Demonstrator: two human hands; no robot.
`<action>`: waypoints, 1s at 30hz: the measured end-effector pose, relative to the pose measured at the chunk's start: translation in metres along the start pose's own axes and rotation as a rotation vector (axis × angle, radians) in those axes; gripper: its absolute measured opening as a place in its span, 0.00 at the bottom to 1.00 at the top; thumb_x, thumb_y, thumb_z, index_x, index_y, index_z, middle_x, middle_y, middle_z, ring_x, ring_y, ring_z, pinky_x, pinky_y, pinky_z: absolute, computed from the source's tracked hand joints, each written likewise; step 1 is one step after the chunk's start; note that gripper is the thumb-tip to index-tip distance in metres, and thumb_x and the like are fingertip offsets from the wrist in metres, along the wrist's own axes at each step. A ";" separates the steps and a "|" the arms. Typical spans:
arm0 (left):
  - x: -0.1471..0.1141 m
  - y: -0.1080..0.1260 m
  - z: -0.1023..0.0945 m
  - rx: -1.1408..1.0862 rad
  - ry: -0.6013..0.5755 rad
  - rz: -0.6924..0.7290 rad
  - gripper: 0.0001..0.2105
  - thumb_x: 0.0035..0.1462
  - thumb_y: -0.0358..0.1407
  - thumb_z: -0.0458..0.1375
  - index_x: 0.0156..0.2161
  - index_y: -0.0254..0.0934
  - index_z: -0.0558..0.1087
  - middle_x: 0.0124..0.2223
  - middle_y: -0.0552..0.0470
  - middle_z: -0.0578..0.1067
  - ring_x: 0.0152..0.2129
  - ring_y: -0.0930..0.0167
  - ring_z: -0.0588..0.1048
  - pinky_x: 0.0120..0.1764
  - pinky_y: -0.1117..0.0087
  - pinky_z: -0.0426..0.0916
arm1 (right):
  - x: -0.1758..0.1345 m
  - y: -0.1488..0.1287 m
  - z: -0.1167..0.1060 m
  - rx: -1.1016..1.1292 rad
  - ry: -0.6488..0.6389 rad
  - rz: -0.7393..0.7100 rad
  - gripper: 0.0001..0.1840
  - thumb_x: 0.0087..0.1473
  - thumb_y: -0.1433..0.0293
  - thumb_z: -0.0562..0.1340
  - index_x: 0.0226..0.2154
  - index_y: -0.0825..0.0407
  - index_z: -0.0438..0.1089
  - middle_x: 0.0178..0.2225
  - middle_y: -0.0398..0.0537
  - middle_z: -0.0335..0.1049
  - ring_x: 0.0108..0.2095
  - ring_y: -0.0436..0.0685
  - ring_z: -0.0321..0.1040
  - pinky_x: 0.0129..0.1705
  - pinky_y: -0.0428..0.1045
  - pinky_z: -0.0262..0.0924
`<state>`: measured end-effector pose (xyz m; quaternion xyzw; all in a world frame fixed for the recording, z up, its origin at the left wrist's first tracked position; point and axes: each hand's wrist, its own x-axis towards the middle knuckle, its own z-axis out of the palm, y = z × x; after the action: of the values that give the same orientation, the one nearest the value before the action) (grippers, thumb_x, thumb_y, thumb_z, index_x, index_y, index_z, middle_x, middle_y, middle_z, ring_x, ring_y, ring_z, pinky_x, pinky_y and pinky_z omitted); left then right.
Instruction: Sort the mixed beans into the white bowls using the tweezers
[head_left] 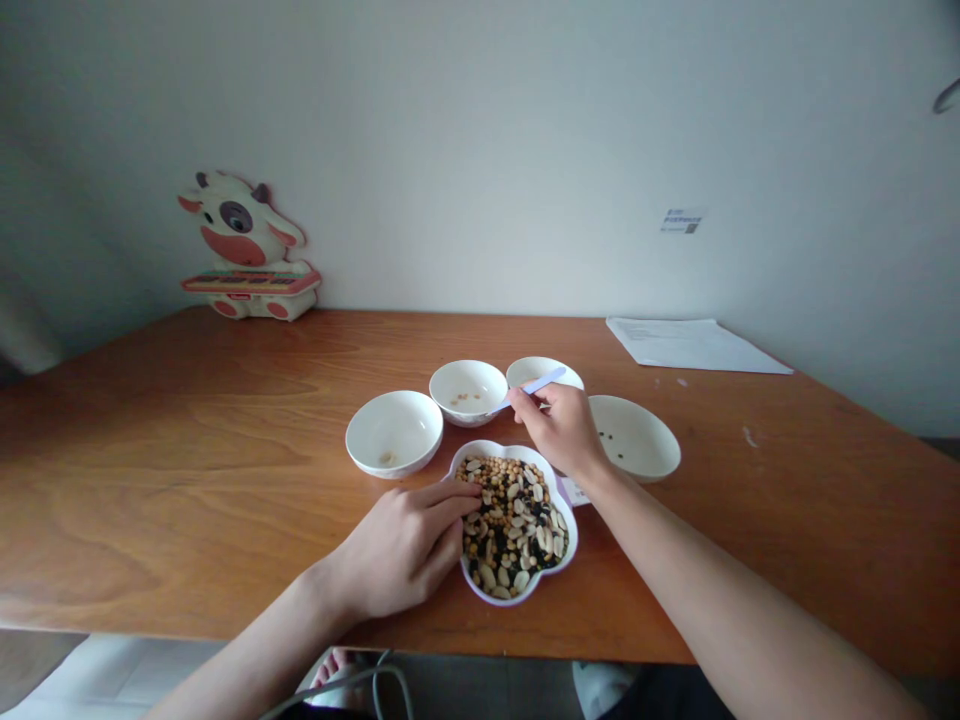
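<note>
My left hand [409, 545] rests at the left side of a white flower-shaped bowl [568, 570] with a purple edge, its fingers bent over the rim and their tips at the contents. That bowl holds mixed peanuts, yellow beans and dark beans or seeds. Between thumb and fingers, my right hand [559, 425] pinches a slim light purple tool [551, 378], whose exact kind I cannot make out. Its left tip is at the near right rim of a white bowl [469, 378] with several small brownish pieces inside. My right wrist partly covers another white bowl [649, 440] with several dark beans.
At the left stands a white bowl [367, 430] with a pale piece in it. Behind my right hand is one more white bowl [540, 368], its inside partly hidden. A cow toy keyboard [251, 255] and papers [690, 343] lie farther back on the wooden table [187, 480], against the wall.
</note>
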<state>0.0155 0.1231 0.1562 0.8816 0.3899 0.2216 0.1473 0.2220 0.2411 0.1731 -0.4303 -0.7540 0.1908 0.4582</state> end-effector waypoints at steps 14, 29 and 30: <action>0.002 -0.001 0.002 0.011 0.002 -0.002 0.16 0.65 0.27 0.46 0.54 0.30 0.71 0.56 0.41 0.74 0.51 0.61 0.75 0.54 0.58 0.73 | 0.008 0.005 0.013 -0.212 -0.072 0.041 0.20 0.62 0.64 0.58 0.21 0.55 0.71 0.22 0.52 0.75 0.24 0.54 0.70 0.28 0.47 0.56; 0.000 -0.001 0.000 -0.025 -0.006 -0.017 0.17 0.66 0.27 0.46 0.55 0.31 0.70 0.56 0.42 0.75 0.50 0.62 0.76 0.53 0.57 0.74 | -0.017 -0.009 -0.013 -0.055 -0.327 -0.281 0.16 0.59 0.68 0.58 0.23 0.54 0.73 0.23 0.47 0.72 0.24 0.51 0.65 0.28 0.47 0.55; 0.000 -0.001 0.000 -0.024 -0.004 -0.018 0.16 0.66 0.27 0.46 0.55 0.31 0.71 0.56 0.42 0.75 0.50 0.61 0.76 0.53 0.57 0.74 | -0.017 -0.008 -0.013 -0.069 -0.340 -0.285 0.15 0.58 0.68 0.58 0.24 0.54 0.74 0.24 0.47 0.73 0.25 0.51 0.66 0.29 0.47 0.57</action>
<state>0.0150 0.1237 0.1562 0.8765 0.3949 0.2234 0.1608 0.2328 0.2210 0.1757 -0.2964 -0.8797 0.1680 0.3318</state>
